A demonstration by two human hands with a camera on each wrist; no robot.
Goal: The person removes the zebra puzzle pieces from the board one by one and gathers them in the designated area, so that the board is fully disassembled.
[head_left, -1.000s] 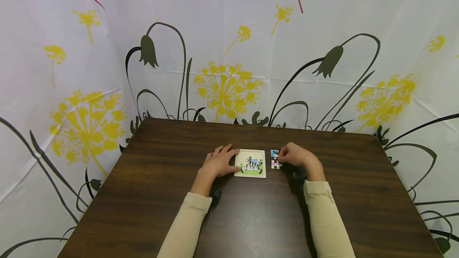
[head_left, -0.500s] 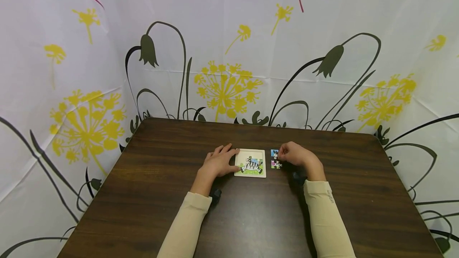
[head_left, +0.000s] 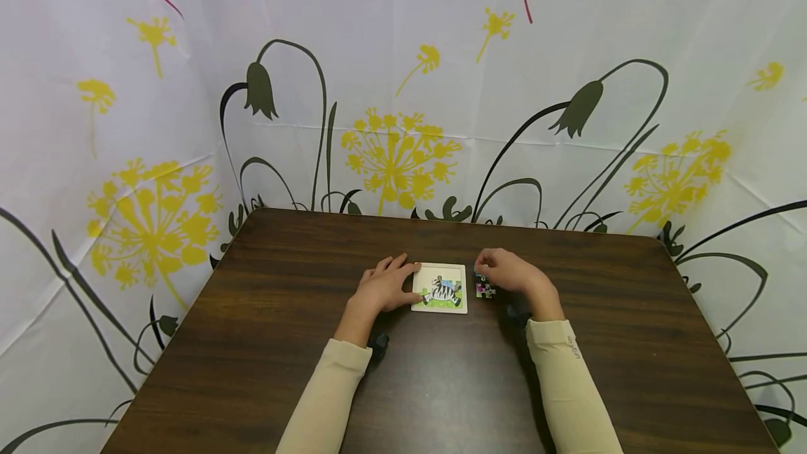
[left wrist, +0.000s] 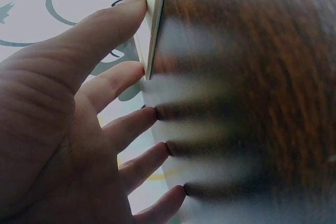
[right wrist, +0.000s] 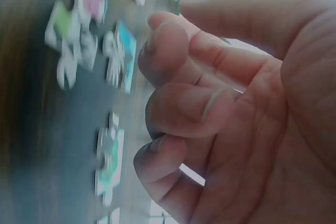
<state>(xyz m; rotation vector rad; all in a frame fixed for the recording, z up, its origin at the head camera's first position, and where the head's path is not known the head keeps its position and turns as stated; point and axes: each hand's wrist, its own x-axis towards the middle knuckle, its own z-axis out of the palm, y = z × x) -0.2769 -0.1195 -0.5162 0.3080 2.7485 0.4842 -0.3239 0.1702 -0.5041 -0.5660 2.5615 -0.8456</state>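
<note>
Head view: the left hand (head_left: pixel 380 293), fingers spread, touches the zebra puzzle (head_left: pixel 441 289) on the counter (head_left: pixel 435 384); the right hand (head_left: pixel 513 273), fingers curled (whether it holds anything, I cannot tell), is at loose pieces (head_left: pixel 484 291) beside the zebra puzzle.

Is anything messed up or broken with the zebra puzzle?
Nothing looks spilled or broken. The zebra puzzle just looks unfinished: bare pale areas show around its picture, and loose pieces lie beside it, near the right hand.
</note>
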